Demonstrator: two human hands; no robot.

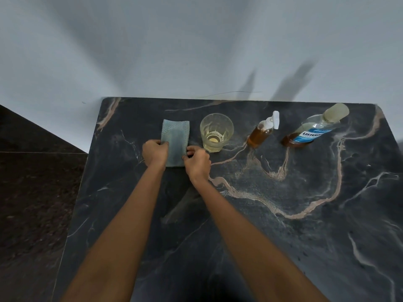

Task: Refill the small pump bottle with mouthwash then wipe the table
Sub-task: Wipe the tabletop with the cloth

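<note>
Small pump bottle (261, 134): stood amber-filled, pump fitted, between glass (216, 132) and mouthwash bottle (314, 129) at the far edge. Refill was judged done and wiping begun. Folded cloth (175, 138) was pinched by left hand (155, 152) and right hand (197, 162) on the dark marbled table (283, 214). A pressed sweep was called for next. A pale wall (196, 51) was seen behind.

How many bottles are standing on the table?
2: the small pump bottle just right of the glass, and the large mouthwash bottle further right, near the back corner. None seems hidden.
</note>
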